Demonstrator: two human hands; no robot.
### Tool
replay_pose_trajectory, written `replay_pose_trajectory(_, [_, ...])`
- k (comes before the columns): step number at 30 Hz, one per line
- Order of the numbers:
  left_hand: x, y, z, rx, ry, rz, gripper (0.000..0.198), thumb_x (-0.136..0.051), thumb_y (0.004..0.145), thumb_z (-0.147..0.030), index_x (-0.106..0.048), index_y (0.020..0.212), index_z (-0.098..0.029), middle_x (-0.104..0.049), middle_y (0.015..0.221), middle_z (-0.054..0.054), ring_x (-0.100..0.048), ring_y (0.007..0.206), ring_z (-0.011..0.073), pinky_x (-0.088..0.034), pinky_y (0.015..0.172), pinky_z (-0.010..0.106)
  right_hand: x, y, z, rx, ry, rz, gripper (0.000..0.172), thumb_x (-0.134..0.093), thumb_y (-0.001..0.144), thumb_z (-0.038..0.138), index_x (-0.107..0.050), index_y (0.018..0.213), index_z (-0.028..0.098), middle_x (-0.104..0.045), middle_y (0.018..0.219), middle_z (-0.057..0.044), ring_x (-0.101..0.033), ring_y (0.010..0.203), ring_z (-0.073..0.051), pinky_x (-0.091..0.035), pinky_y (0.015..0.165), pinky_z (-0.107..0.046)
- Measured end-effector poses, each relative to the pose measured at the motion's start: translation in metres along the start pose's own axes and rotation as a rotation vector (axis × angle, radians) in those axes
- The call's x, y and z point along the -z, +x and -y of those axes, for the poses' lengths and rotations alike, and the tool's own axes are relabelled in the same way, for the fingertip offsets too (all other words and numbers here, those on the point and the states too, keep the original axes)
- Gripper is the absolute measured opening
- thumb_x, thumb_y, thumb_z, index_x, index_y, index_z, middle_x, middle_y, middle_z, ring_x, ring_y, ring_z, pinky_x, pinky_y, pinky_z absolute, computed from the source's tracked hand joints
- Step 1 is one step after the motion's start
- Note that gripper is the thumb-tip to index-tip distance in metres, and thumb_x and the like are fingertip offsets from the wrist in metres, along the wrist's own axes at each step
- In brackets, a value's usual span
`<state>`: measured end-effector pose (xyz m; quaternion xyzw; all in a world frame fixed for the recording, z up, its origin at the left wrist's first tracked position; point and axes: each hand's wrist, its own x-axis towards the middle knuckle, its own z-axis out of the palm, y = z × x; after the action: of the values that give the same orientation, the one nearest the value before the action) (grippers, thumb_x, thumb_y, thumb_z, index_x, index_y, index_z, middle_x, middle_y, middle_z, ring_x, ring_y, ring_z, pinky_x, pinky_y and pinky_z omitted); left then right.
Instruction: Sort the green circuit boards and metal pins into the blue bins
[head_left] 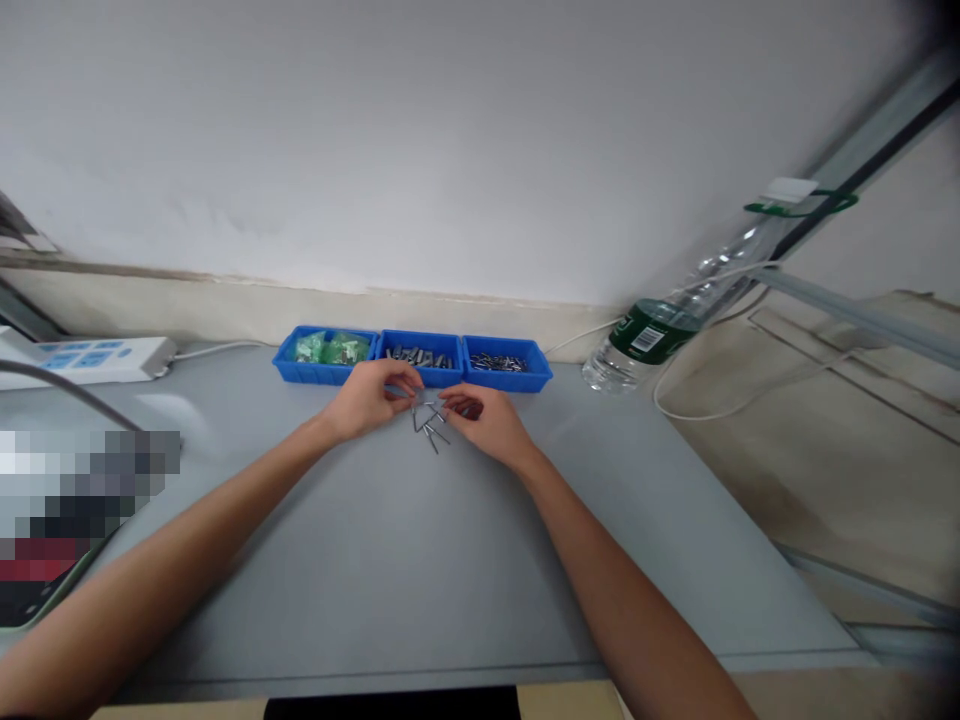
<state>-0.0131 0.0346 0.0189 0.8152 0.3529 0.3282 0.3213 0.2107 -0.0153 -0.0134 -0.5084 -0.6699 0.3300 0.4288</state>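
My left hand and my right hand meet over the grey table, just in front of the blue trays. Both hands have their fingers pinched together on a small metal part held between them. A few thin metal pins lie on the table right under the fingertips. Three blue trays stand side by side behind the hands: the left tray holds green pieces, the middle tray grey metal parts, the right tray small dark parts.
A clear plastic water bottle lies tilted at the back right, near the table's right edge. A white power strip with a cable sits at the back left. A blurred-out object occupies the left side. White wall stands behind.
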Motion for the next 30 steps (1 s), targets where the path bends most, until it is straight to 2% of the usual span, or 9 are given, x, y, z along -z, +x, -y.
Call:
replay_pose_trajectory(3, [0.001,0.0,-0.004,0.007,-0.095,-0.019,0.016,-0.072,0.08,-0.024,-0.069,0.094,-0.016,-0.075,0.096,0.008,-0.075,0.088,0.0199,-0.065,0.077,0.031,0.001,0.002,0.001,-0.065,0.228,0.043,0.029,-0.078,0.077,0.031,-0.077,0.104,0.022,-0.079,0.09,-0.004,-0.073,0.084,-0.019,-0.057,0.081,-0.033])
replay_pose_trajectory(6, [0.002,0.0,-0.007,-0.01,-0.126,-0.005,0.016,-0.073,0.081,-0.026,-0.07,0.094,-0.016,-0.074,0.096,0.008,-0.075,0.09,0.0202,-0.065,0.079,0.032,0.002,0.003,0.005,-0.128,0.405,0.071,0.029,-0.084,0.072,0.034,-0.078,0.098,0.023,-0.079,0.087,-0.003,-0.073,0.081,-0.018,-0.057,0.081,-0.033])
replay_pose_trajectory(13, [0.002,0.0,-0.01,-0.052,-0.08,0.035,0.017,-0.072,0.084,-0.028,-0.07,0.096,-0.017,-0.074,0.098,0.008,-0.074,0.09,0.0194,-0.063,0.079,0.03,0.004,0.002,0.017,-0.209,0.467,0.045,0.024,-0.084,0.069,0.035,-0.081,0.088,0.022,-0.077,0.078,-0.003,-0.067,0.071,-0.015,-0.053,0.074,-0.03])
replay_pose_trajectory(17, [-0.001,-0.001,-0.007,0.006,0.1,0.077,0.014,-0.064,0.088,-0.029,-0.067,0.096,-0.018,-0.074,0.086,0.005,-0.07,0.076,0.017,-0.058,0.072,0.028,0.009,0.004,0.014,-0.218,0.461,-0.087,0.021,-0.08,0.069,0.034,-0.081,0.086,0.022,-0.078,0.081,-0.004,-0.067,0.073,-0.016,-0.051,0.071,-0.029])
replay_pose_trajectory(21, [-0.007,-0.003,-0.002,0.094,0.258,0.136,0.013,-0.064,0.087,-0.03,-0.066,0.09,-0.018,-0.071,0.076,0.003,-0.066,0.069,0.0171,-0.05,0.066,0.028,0.016,0.007,0.01,-0.228,0.525,-0.332,0.02,-0.076,0.067,0.031,-0.081,0.085,0.022,-0.079,0.085,-0.004,-0.064,0.069,-0.015,-0.049,0.067,-0.029])
replay_pose_trajectory(24, [-0.013,-0.005,0.001,0.114,0.306,0.185,0.015,-0.066,0.086,-0.033,-0.066,0.086,-0.018,-0.07,0.077,0.003,-0.064,0.071,0.0181,-0.046,0.064,0.028,0.019,0.009,0.009,-0.241,0.568,-0.5,0.029,-0.073,0.064,0.029,-0.081,0.092,0.023,-0.08,0.1,-0.005,-0.068,0.073,-0.017,-0.05,0.066,-0.03])
replay_pose_trajectory(27, [-0.016,-0.006,0.002,0.104,0.351,0.213,0.013,-0.067,0.084,-0.031,-0.066,0.084,-0.018,-0.069,0.078,0.003,-0.061,0.07,0.018,-0.044,0.064,0.029,0.019,0.009,0.008,-0.244,0.594,-0.553,0.036,-0.072,0.062,0.029,-0.08,0.097,0.023,-0.078,0.111,-0.007,-0.071,0.077,-0.019,-0.051,0.067,-0.031])
replay_pose_trajectory(30, [-0.015,-0.007,-0.001,0.094,0.39,0.233,0.007,-0.066,0.084,-0.025,-0.066,0.082,-0.018,-0.068,0.08,0.004,-0.061,0.072,0.0181,-0.044,0.065,0.029,0.018,0.009,0.009,-0.249,0.58,-0.536,0.035,-0.071,0.063,0.029,-0.079,0.097,0.022,-0.079,0.11,-0.007,-0.071,0.076,-0.019,-0.051,0.065,-0.031])
